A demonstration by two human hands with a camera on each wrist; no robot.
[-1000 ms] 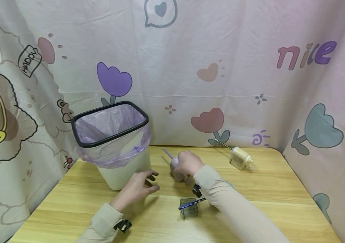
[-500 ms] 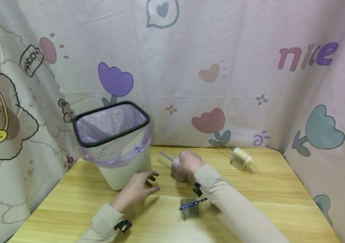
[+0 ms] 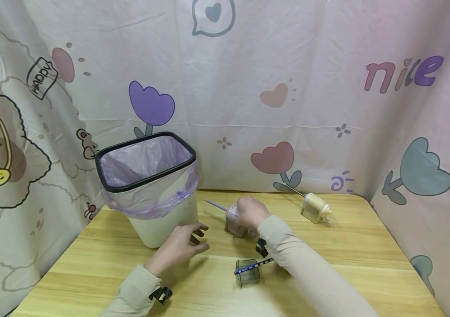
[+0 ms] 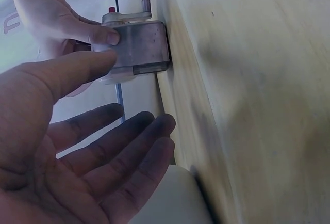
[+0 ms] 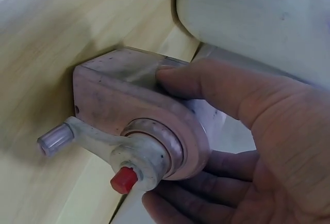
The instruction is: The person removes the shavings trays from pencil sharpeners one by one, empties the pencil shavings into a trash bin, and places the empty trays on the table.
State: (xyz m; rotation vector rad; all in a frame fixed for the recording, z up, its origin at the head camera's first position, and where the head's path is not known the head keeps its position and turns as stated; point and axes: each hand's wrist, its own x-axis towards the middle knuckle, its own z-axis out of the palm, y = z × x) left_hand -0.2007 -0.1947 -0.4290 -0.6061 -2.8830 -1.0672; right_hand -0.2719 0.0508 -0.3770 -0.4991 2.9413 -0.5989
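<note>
Leftmost on the pale wood-grain table [image 3: 359, 251] stands a tapered white plastic bin [image 3: 169, 229] with a black rim [image 3: 153, 177], lined with a translucent purple bag [image 3: 177, 196] folded down over its sides. Just right of its base is the left hand [image 3: 178, 244], open with fingers spread and loosely bent, holding nothing. Further right, near the table's middle and toward the far side, is a boxy pink plastic crank sharpener [image 3: 232, 222]; a slim blue-violet pencil [image 3: 217, 205] juts from it toward the far left. The right hand [image 3: 252, 212] grips this sharpener, thumb on one side and fingers on the other; its pale crank [image 5: 95, 140] and red knob [image 5: 124, 180] lie outside the grasp. On the near side sits a small smoky-clear plastic box [image 3: 250, 278], a dark blue patterned pencil [image 3: 248, 267] lying across it. Far right, a cream crank sharpener [image 3: 315, 208] holds a thin light rod [image 3: 294, 189] pointing toward the far left.
</note>
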